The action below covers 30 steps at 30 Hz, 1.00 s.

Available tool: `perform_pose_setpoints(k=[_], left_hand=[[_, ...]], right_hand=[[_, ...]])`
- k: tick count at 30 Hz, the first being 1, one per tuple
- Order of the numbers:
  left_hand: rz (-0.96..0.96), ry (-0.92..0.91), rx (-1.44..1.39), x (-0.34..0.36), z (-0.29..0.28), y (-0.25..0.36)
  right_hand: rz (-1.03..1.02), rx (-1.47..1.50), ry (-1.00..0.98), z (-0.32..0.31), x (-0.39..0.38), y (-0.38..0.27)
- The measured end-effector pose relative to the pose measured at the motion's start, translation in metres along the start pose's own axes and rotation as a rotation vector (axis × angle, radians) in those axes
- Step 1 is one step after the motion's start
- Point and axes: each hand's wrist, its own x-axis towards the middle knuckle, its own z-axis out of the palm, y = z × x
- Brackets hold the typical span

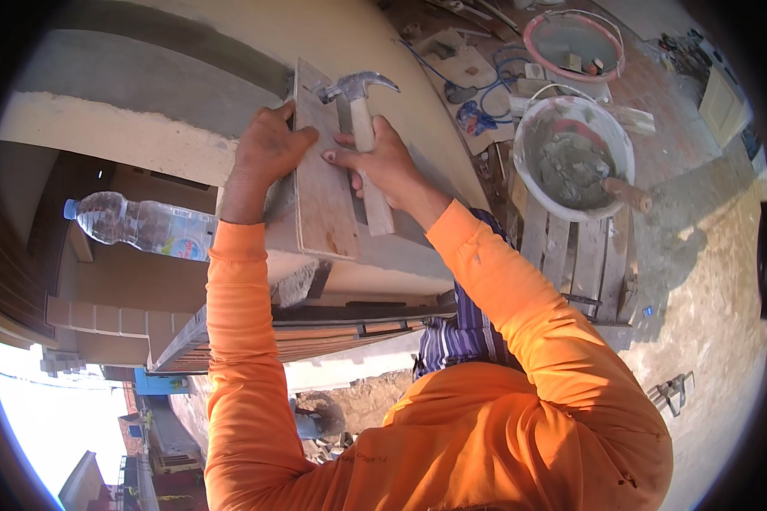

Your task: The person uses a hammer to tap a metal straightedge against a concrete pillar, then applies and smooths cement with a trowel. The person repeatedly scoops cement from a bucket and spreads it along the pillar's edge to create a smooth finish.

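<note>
My left hand [268,152] grips the left edge of a thin wooden board [326,217], thumb on its face, some fingertips hidden behind. The board stands against a plastered ledge [383,262]. In my right hand [392,167] is a claw hammer [362,123] with a steel head and pale wooden handle. The hammer lies across the board's right side, head at the far end. The fingertips of my right hand show left of the handle, close to the board. Whether they pinch anything small, such as a nail, I cannot make out.
A clear plastic bottle [149,223] with a blue cap is left of my left forearm. At right, a bucket of grey mortar [520,149] with a wooden-handled trowel [629,194] stands on wooden slats [558,255]. Behind it are a reddish bucket [533,41] and blue cable [488,89].
</note>
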Motion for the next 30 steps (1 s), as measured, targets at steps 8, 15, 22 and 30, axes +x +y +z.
perform_pose_setpoints(k=[8,15,22,30], left_hand=[[-0.079,0.020,-0.073,0.003,0.004,0.004],[-0.110,0.063,-0.055,-0.001,0.003,0.012],[-0.121,0.057,-0.050,0.001,0.002,0.012],[-0.117,0.048,-0.063,0.001,0.003,0.012]], right_hand=[[-0.140,-0.037,0.167,-0.015,0.010,-0.010],[-0.238,-0.167,0.226,0.001,0.030,-0.004],[-0.372,-0.114,0.291,-0.010,0.029,-0.002],[-0.220,-0.232,0.092,-0.014,0.034,-0.003]])
